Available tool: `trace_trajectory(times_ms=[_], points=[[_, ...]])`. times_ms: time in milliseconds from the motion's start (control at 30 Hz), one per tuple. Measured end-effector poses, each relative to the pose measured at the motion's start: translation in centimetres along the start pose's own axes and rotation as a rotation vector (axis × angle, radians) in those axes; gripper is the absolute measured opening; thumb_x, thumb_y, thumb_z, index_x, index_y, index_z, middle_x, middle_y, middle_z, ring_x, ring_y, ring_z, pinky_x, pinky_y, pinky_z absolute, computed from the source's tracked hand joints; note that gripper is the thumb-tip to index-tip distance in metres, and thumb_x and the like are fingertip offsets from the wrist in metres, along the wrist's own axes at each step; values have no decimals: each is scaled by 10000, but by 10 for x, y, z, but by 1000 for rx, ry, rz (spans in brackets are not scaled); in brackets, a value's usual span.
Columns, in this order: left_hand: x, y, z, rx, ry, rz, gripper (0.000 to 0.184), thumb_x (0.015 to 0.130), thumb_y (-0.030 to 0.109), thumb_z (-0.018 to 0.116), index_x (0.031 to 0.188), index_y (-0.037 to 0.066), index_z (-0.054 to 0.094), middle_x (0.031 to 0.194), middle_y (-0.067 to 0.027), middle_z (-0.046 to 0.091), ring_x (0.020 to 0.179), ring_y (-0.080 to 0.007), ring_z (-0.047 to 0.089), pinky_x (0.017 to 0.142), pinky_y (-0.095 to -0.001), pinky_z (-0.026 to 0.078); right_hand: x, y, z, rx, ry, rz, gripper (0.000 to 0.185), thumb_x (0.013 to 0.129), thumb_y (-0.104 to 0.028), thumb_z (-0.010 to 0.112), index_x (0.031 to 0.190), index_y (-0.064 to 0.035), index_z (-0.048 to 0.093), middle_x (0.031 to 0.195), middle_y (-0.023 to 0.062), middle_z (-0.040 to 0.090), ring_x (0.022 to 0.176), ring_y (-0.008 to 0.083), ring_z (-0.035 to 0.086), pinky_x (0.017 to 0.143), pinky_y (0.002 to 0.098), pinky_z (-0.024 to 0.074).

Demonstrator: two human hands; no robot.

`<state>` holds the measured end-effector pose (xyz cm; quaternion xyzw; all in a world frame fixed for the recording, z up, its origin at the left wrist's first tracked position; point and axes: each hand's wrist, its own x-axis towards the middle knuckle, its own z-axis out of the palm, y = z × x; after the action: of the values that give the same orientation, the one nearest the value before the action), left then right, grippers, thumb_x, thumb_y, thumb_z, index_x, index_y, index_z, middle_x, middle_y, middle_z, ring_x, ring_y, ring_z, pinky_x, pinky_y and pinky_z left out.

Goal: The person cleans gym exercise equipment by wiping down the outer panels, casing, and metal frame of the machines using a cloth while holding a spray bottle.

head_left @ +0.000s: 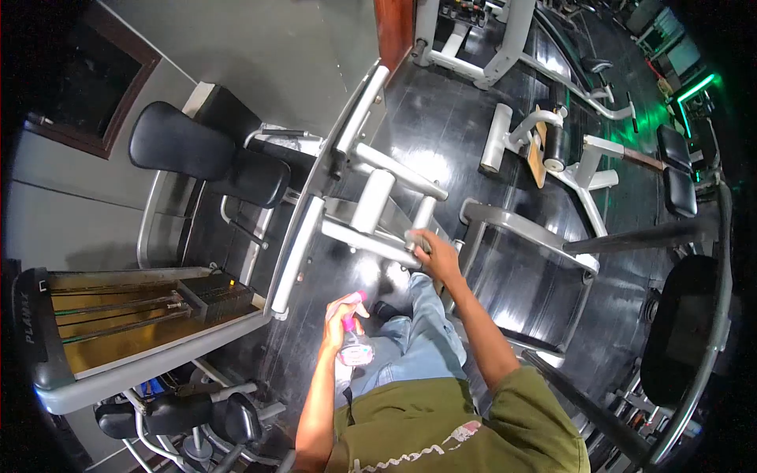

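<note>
Low in front of my body, my left hand (339, 322) is closed around the neck of a spray bottle (357, 352). The bottle has a pink trigger head, a clear body and a label. My right hand (435, 256) reaches forward, its fingers curled at the end of a white metal bar (423, 214) on a gym machine. Something greyish shows at those fingertips; whether it is a cloth or part of the bar, I cannot tell. A thick white tube (373, 201) of the same machine frame stands just beyond.
A black padded seat (251, 175) stands to the left, with a cable weight-stack machine (197, 303) below it. To the right are a grey metal frame (528, 225), a roller-pad machine (557, 146) and a black bench pad (680, 189). The dark floor (426, 118) is shiny.
</note>
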<state>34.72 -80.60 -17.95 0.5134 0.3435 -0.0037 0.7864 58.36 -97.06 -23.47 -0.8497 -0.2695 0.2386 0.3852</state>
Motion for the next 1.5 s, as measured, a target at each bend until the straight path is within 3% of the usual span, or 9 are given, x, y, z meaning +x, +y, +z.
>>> trace_trajectory(times_ms=[167,433,533,667,733,800,967,1267,1500], points=[[-7,-5,-2,18,-7,-3,466,787,278,513,1081,-79,570,768,-173,642,430,-228,560,449,-342,500,19,-22,23,-59,145,112,350,840,-347,607,1157,-199,605,968,195,688,881,361,672,782,453,522],[-14,-20,-4,-8,21,-17,506,784,285,511,1123,-88,560,769,-175,641,432,-231,552,469,-355,508,52,-57,36,80,-176,232,491,814,-541,553,900,-86,718,888,209,697,903,370,673,818,463,507],[-19,-18,-1,-16,33,-2,515,780,290,522,1126,-89,559,773,-173,643,430,-231,553,460,-351,502,50,-37,15,35,-353,323,562,780,-594,559,947,-84,725,908,206,701,914,362,675,818,457,511],[-24,-17,-5,-16,51,9,513,776,292,527,1114,-92,561,776,-169,646,433,-230,558,455,-350,499,41,-6,20,-310,-145,300,639,757,-632,559,1029,-75,716,937,210,701,933,369,672,814,468,510],[-24,-21,-12,-31,28,16,511,776,298,528,1102,-94,562,776,-165,646,436,-230,562,450,-347,496,38,-32,20,-366,-166,245,585,789,-593,562,1094,-111,691,964,218,690,933,389,662,821,481,503],[-27,-20,-11,-40,46,18,508,777,300,527,1097,-94,562,774,-165,645,437,-228,563,446,-344,493,33,-45,33,-37,-62,76,523,813,-546,563,1143,-152,660,968,213,682,919,401,653,818,487,500],[-29,-24,-12,-75,80,29,492,784,304,525,1077,-88,565,767,-160,639,436,-217,563,440,-334,490,-15,-39,46,-73,211,-289,412,843,-207,639,1248,-246,572,1042,132,660,881,344,654,719,409,523],[-41,-19,-15,-150,105,70,350,820,254,504,940,-57,611,754,-138,638,448,-204,559,447,-311,460,-10,8,1,-746,-287,-711,497,859,-225,590,1324,-380,511,980,18,631,843,217,650,602,341,534],[-43,-34,-17,-162,134,57,447,788,321,537,1014,-63,576,754,-144,629,426,-215,560,428,-312,467,30,-70,34,-768,-239,-789,380,831,-164,571,1206,-225,577,1050,58,645,843,260,671,619,366,552]])
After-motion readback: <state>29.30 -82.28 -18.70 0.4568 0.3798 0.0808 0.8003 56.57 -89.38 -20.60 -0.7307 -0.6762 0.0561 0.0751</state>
